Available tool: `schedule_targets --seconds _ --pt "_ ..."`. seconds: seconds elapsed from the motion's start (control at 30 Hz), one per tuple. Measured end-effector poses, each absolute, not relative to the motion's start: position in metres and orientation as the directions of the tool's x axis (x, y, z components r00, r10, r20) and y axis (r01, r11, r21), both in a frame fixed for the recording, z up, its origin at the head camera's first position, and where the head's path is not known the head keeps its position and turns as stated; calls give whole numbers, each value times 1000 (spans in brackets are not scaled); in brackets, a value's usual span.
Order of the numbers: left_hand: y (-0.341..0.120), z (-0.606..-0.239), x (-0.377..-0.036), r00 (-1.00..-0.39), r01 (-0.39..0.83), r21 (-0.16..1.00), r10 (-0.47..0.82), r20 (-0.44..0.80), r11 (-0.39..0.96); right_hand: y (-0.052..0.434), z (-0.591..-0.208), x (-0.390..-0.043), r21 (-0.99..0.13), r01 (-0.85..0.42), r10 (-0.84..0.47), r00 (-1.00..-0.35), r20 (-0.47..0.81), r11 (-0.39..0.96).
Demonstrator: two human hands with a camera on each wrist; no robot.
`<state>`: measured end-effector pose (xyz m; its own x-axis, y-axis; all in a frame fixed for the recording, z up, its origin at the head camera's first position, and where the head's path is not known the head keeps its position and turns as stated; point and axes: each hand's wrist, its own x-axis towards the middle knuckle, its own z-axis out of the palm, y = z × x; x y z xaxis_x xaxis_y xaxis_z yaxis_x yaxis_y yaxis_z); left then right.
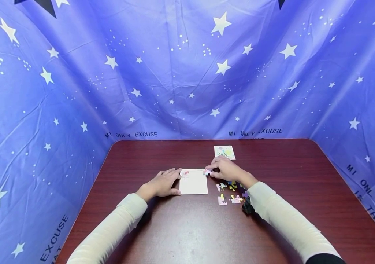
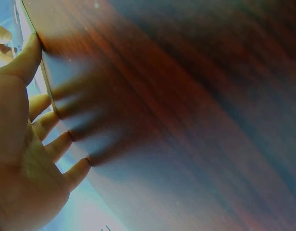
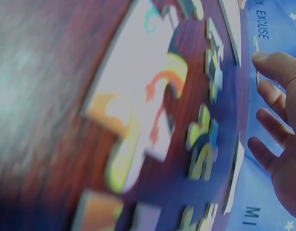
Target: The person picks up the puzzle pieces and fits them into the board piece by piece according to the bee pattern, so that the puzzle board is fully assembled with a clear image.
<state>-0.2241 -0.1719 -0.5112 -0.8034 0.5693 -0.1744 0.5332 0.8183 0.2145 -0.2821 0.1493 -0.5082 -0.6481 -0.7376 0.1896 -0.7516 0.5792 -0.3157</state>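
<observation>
A white square puzzle board (image 1: 194, 186) lies on the table, with a small pink-red patch near its upper left corner. My left hand (image 1: 163, 182) rests along the board's left edge, fingers extended; in the left wrist view the fingertips (image 2: 83, 166) touch down on the tabletop. At the board's upper right corner my right hand (image 1: 226, 170) pinches a jigsaw piece (image 1: 207, 172) between thumb and forefinger. That view from the right wrist shows the pinched piece (image 3: 257, 79) edge-on, the other fingers loosely bent. Whether it touches the board is unclear.
Several loose jigsaw pieces (image 1: 236, 199) lie right of the board, some partly hidden under the right forearm. A colourful picture card (image 1: 225, 151) is farther back. A black object (image 1: 248, 207) sits by the right wrist. Star-patterned blue curtain (image 1: 174, 91) surrounds the table (image 1: 148, 154).
</observation>
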Motion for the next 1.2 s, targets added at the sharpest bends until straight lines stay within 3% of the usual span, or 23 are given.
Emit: schedule_targets --seconds 0.57,0.87,1.2 --pt "-171 -508 -223 -801 531 220 570 -183 818 114 -511 -283 -362 -741 -745 -647 163 565" --pt "-171 -508 -224 -799 531 225 571 -189 817 98 -515 -286 -323 -765 -761 -626 167 558" --pt "-171 -509 -223 -803 525 229 567 -185 820 85 -516 -285 -314 -719 -736 -672 83 620"
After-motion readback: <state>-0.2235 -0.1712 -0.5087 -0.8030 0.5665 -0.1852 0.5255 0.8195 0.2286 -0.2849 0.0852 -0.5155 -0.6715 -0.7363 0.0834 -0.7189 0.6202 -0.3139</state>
